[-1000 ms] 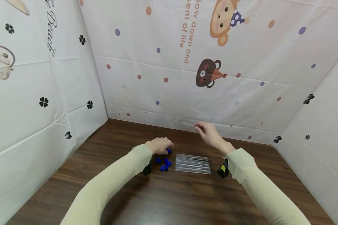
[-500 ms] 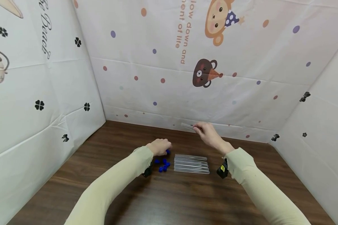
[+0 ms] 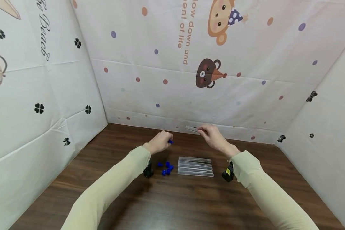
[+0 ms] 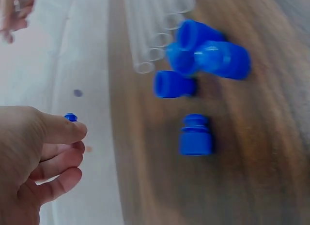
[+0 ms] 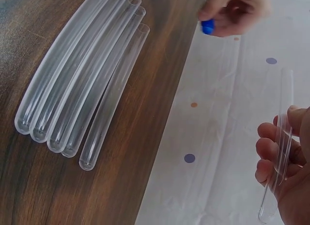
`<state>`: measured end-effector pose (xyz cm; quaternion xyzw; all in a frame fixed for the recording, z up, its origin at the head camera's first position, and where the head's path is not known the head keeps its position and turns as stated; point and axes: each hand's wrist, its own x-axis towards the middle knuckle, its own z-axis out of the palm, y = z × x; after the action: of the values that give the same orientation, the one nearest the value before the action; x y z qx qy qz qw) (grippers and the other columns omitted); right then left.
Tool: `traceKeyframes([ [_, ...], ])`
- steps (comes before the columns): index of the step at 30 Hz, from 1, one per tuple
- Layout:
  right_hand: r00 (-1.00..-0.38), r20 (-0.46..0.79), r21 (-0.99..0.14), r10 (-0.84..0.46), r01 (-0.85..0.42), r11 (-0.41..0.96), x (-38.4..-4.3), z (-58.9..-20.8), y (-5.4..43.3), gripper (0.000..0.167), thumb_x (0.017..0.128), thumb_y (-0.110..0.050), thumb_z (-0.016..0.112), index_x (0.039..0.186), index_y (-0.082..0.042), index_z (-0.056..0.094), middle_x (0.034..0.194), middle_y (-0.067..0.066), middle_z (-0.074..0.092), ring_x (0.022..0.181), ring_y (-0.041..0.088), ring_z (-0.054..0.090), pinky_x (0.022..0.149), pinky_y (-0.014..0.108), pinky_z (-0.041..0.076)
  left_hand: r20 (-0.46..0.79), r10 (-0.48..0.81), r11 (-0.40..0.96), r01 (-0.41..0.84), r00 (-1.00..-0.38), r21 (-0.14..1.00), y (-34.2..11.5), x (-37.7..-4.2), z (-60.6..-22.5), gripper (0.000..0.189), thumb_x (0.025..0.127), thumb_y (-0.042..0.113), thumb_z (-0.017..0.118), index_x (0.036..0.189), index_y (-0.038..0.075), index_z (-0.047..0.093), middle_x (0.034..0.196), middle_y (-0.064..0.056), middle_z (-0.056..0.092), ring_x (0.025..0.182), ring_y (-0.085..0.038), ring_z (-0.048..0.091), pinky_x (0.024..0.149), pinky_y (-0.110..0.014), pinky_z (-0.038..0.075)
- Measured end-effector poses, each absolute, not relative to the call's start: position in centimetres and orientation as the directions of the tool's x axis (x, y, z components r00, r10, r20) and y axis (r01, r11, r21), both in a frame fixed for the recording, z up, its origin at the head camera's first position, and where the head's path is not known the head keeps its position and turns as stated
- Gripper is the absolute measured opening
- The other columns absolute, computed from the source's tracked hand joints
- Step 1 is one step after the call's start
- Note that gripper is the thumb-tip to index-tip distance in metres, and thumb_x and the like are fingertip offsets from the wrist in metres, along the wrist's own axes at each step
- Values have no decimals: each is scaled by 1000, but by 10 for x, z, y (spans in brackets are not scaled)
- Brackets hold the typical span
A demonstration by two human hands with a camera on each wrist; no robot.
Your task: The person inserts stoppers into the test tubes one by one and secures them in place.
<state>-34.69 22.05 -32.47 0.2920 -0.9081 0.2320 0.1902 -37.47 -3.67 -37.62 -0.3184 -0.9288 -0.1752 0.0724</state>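
My left hand (image 3: 160,141) pinches a blue stopper (image 3: 171,141) between thumb and fingers, raised above the table. In the left wrist view only the tip of that stopper (image 4: 71,117) shows past the thumb. My right hand (image 3: 213,136) holds a clear test tube (image 5: 284,133) near its middle, the rim pointing left towards the left hand; stopper and tube are apart. Several more blue stoppers (image 4: 195,140) lie loosely on the table below my left hand. Right of them, several clear test tubes (image 3: 195,168) lie side by side, rims to the left.
The dark wooden table (image 3: 189,204) meets a white printed cloth wall (image 3: 138,95) at the back. Similar cloth walls stand at left and right. A black wrist camera (image 3: 227,174) hangs under the right sleeve.
My left hand has lifted a blue stopper from the table and moved it up, away from the other stoppers. The right hand and its test tube have stayed almost still.
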Motion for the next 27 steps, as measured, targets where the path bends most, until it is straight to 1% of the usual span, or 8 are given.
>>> traceKeyframes([
  [5, -762, 471, -316, -444, -616, 722, -346, -325, 220, 21, 97, -10, 56, 107, 3, 68, 100, 17, 70, 85, 25, 66, 76, 41, 53, 337, 557, 705, 646, -759, 292, -40, -374, -360, 10, 87, 2, 66, 97, 4, 64, 94, -8, 69, 78, -16, 63, 70, -30, 53],
  [8, -763, 469, -320, -445, -616, 720, -345, -325, 219, 21, 97, -10, 56, 108, 3, 68, 101, 16, 71, 85, 25, 67, 76, 41, 54, 363, 553, 688, 657, -750, 308, -42, -373, -353, 11, 87, 3, 67, 97, 4, 62, 91, -8, 68, 76, -16, 62, 68, -30, 52],
  [12, -763, 464, -327, -451, -620, 713, -344, -325, 220, 21, 97, -10, 56, 109, 2, 68, 100, 16, 71, 84, 24, 66, 75, 41, 54, 361, 539, 673, 647, -761, 358, -44, -372, -344, 8, 89, 6, 67, 95, 5, 62, 86, -6, 67, 71, -14, 60, 64, -26, 50],
  [15, -762, 460, -331, -456, -624, 708, -343, -326, 220, 20, 97, -11, 57, 107, 1, 69, 99, 15, 71, 83, 22, 66, 74, 39, 54, 349, 527, 657, 632, -775, 411, -45, -372, -338, 6, 91, 8, 65, 96, 5, 64, 86, -6, 67, 70, -13, 60, 64, -25, 50],
  [18, -765, 451, -338, -460, -623, 706, -343, -327, 221, 19, 97, -14, 58, 106, -1, 70, 97, 12, 72, 81, 20, 66, 72, 36, 53, 351, 522, 635, 629, -778, 449, -46, -372, -332, 10, 91, 8, 65, 99, 2, 66, 88, -7, 68, 73, -14, 62, 66, -26, 52],
  [25, -745, 465, -324, -479, -646, 691, -341, -329, 217, 17, 96, -14, 60, 103, -4, 71, 94, 9, 72, 78, 15, 64, 69, 31, 52, 389, 506, 591, 638, -770, 494, -44, -372, -329, 9, 89, 8, 68, 97, 3, 69, 88, -7, 71, 77, -15, 65, 71, -25, 54],
  [27, -744, 461, -324, -483, -648, 689, -340, -329, 215, 17, 96, -15, 60, 103, -4, 71, 95, 9, 72, 78, 15, 64, 69, 31, 53, 391, 507, 579, 640, -768, 505, -43, -371, -328, 10, 89, 7, 68, 98, 3, 69, 89, -8, 71, 79, -15, 66, 72, -26, 55],
])
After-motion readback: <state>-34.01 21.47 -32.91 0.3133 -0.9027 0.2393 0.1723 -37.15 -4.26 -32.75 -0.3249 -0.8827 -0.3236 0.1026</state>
